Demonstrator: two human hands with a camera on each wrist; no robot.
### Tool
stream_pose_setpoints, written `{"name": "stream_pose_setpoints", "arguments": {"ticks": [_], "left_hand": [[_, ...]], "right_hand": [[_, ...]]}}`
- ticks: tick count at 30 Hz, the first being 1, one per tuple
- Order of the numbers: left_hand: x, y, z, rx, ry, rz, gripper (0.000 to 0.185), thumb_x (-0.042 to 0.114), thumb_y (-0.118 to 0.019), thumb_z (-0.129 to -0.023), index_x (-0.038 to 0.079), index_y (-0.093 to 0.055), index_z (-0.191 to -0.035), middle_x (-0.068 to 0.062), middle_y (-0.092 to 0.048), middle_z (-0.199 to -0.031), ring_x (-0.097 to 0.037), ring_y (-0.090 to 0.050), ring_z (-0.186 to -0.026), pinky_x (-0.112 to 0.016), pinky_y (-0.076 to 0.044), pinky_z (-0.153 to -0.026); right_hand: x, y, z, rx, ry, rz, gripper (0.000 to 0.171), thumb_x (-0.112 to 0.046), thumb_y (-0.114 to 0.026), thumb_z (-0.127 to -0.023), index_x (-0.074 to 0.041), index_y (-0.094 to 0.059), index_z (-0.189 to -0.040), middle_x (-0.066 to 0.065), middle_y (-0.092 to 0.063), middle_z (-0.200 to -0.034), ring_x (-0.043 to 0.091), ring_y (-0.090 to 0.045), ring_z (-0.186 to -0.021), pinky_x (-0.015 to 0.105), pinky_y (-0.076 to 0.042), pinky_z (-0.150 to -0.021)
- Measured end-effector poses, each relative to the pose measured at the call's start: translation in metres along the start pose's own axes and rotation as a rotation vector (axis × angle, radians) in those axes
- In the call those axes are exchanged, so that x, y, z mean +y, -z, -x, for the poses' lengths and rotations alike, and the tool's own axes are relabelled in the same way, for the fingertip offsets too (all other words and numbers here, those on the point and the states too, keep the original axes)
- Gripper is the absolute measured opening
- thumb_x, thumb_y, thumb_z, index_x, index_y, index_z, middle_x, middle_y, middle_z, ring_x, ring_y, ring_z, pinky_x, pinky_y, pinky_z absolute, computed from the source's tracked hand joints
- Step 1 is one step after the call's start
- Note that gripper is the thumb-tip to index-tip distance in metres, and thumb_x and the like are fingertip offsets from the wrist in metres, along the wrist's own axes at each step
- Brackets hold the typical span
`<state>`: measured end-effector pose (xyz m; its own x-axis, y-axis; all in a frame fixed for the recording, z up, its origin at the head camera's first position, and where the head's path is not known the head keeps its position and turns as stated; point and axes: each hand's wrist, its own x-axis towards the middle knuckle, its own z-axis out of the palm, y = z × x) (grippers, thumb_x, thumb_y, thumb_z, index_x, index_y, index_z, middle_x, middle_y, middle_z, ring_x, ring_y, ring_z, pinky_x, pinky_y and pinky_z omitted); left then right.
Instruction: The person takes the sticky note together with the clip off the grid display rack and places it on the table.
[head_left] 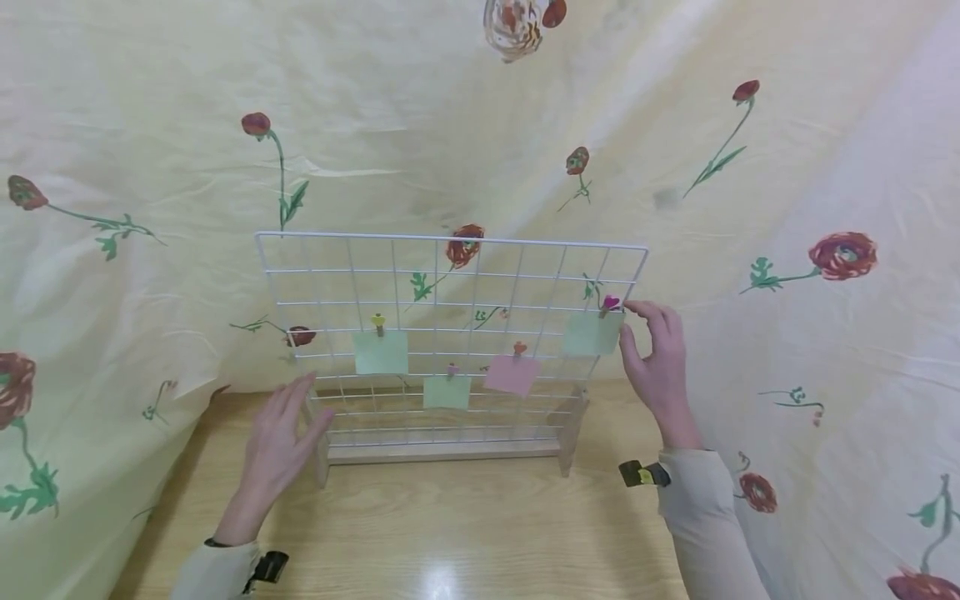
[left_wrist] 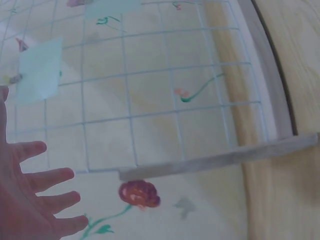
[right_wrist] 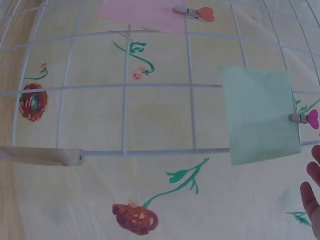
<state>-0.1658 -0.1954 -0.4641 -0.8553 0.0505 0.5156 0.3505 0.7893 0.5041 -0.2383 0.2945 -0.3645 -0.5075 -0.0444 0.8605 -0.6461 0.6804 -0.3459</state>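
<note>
A white wire grid panel [head_left: 438,309] stands upright in wooden feet on the table. My right hand [head_left: 658,360] is beside its right edge, fingers and thumb parted, close to a pale green paper note [head_left: 592,333]. A small clothespin with a magenta heart [right_wrist: 313,119] clips that note to a wire; in the right wrist view the fingertips [right_wrist: 314,172] are just off it. My left hand [head_left: 276,446] is by the panel's lower left side. Its fingers are spread and hold nothing, as the left wrist view shows.
Also clipped on the grid are a green note [head_left: 381,354] at left, a smaller green note [head_left: 447,393] low in the middle, and a pink note [head_left: 512,375]. A flower-patterned cloth [head_left: 375,100] hangs behind and at the sides. The wooden table [head_left: 450,517] lies in front.
</note>
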Motion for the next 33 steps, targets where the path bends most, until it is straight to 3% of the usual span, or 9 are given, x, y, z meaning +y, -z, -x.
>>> {"name": "stream_pose_setpoints", "arguments": {"ticks": [8,16,23,28,33], "left_hand": [[0.023,0.002,-0.006,-0.057,0.021,0.006,0.06,0.035,-0.058,-0.095,0.005,-0.042,-0.143,-0.026,-0.046,-0.139,-0.049,-0.038,-0.127,-0.07,-0.029,-0.099],[0.042,-0.005,-0.012,-0.077,-0.016,0.058,0.061,0.038,-0.059,-0.094,0.008,-0.041,-0.144,-0.02,-0.047,-0.14,-0.042,-0.043,-0.125,-0.066,-0.037,-0.094],[0.061,-0.015,-0.019,-0.123,-0.005,0.089,0.061,0.038,-0.06,-0.094,0.014,-0.04,-0.147,-0.024,-0.048,-0.138,-0.046,-0.046,-0.122,-0.069,-0.039,-0.09],[0.074,-0.025,-0.026,-0.147,-0.03,0.138,0.061,0.039,-0.06,-0.094,0.014,-0.04,-0.147,-0.019,-0.046,-0.142,-0.042,-0.043,-0.126,-0.067,-0.038,-0.095],[0.09,-0.038,-0.035,-0.158,-0.062,0.187,0.06,0.041,-0.058,-0.095,0.013,-0.041,-0.146,-0.014,-0.046,-0.144,-0.036,-0.042,-0.13,-0.059,-0.037,-0.102]], "right_hand": [[-0.005,-0.011,-0.017,0.048,-0.001,-0.054,0.03,0.01,-0.064,-0.082,0.002,-0.065,-0.111,0.02,-0.058,-0.1,0.03,-0.049,-0.093,0.025,-0.036,-0.082],[-0.005,-0.015,-0.022,0.053,-0.029,-0.064,0.025,0.011,-0.063,-0.083,0.004,-0.068,-0.107,0.018,-0.054,-0.08,0.028,-0.048,-0.079,0.022,-0.037,-0.072],[-0.006,-0.016,-0.023,0.026,-0.093,-0.084,0.023,0.015,-0.066,-0.082,0.009,-0.068,-0.104,0.023,-0.055,-0.082,0.026,-0.046,-0.071,0.022,-0.036,-0.064],[-0.007,-0.018,-0.022,0.039,-0.115,-0.095,0.023,0.02,-0.064,-0.079,0.013,-0.066,-0.101,0.027,-0.054,-0.082,0.026,-0.045,-0.071,0.02,-0.036,-0.066],[-0.009,-0.017,-0.023,0.031,-0.127,-0.096,0.02,0.016,-0.066,-0.082,0.01,-0.068,-0.1,0.02,-0.055,-0.08,0.018,-0.044,-0.071,0.021,-0.035,-0.065]]}}
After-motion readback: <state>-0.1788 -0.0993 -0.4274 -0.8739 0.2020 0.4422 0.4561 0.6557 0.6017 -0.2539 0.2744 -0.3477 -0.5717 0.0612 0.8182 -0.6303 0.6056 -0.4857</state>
